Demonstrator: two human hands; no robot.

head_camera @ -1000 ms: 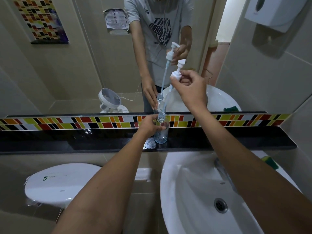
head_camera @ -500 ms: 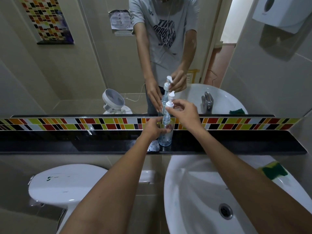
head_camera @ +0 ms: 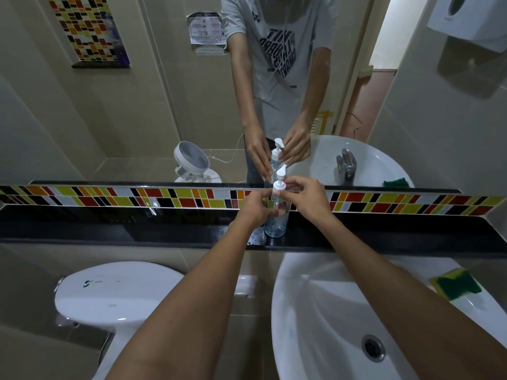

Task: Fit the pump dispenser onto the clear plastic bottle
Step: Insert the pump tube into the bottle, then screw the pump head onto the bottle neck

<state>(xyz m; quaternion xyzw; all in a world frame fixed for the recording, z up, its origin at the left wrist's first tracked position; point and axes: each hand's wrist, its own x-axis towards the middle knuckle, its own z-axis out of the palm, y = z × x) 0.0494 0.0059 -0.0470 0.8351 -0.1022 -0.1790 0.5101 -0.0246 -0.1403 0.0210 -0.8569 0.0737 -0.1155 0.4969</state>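
Observation:
A clear plastic bottle (head_camera: 276, 225) stands upright on the black ledge (head_camera: 137, 229) below the mirror. My left hand (head_camera: 256, 208) wraps around its body from the left. The white pump dispenser (head_camera: 279, 181) sits on the bottle's neck, nozzle pointing up and right. My right hand (head_camera: 308, 196) pinches the pump's collar from the right with its fingertips. The pump's tube is inside the bottle and barely visible. The mirror above repeats both hands, bottle and pump.
A white sink basin (head_camera: 315, 311) lies below the ledge on the right, with a yellow-green sponge (head_camera: 455, 286) on its rim. A white toilet (head_camera: 109, 294) sits lower left. A strip of coloured tiles (head_camera: 109, 198) backs the ledge. A paper dispenser (head_camera: 466, 17) hangs upper right.
My right hand brought the pump down from high above the bottle, fed its tube into the neck, and set the collar on the bottle. The left hand stayed on the bottle.

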